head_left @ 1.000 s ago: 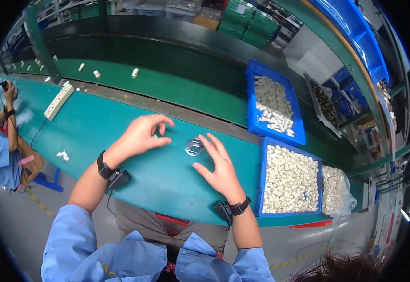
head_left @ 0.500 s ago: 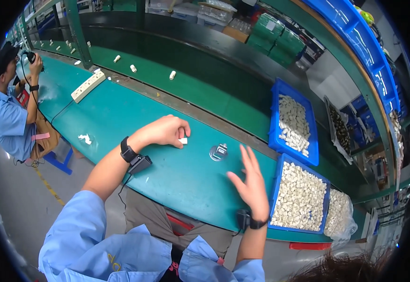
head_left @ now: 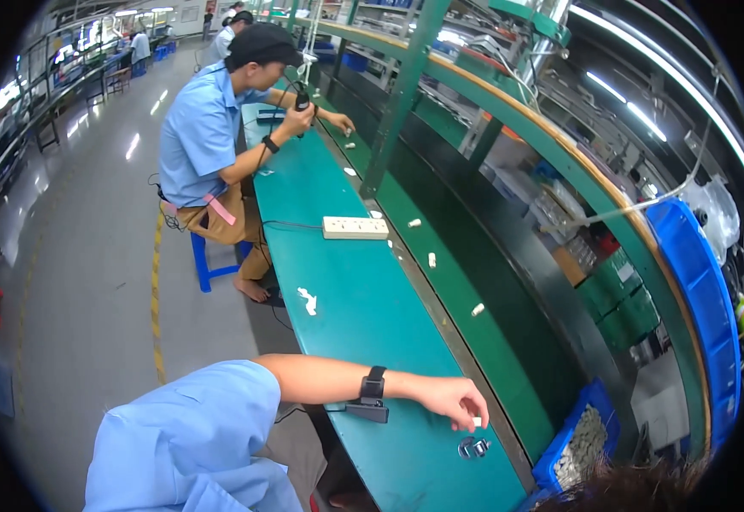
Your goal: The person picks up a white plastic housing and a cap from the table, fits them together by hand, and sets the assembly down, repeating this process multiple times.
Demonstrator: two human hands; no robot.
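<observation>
Over the green worktop (head_left: 363, 337), my left hand (head_left: 455, 401) is closed, its fingertips pinching a small white plastic piece (head_left: 477, 421). A black band with a small dark box sits on that wrist. Just below the fingers lies a small clear and dark object (head_left: 474, 447); its kind is hard to make out. My right hand is out of the picture.
Along the far side runs a green conveyor belt (head_left: 508, 358) carrying small white cylindrical pieces (head_left: 478, 310). A power strip (head_left: 355, 228) and white scraps (head_left: 307, 300) lie on the worktop. A blue bin (head_left: 589, 435) of white parts stands lower right. A co-worker (head_left: 210, 128) sits further along.
My view has swung to the left, showing more of the co-worker and aisle. The left hand keeps its white piece and is now close to the clear object. My right hand has left the picture.
</observation>
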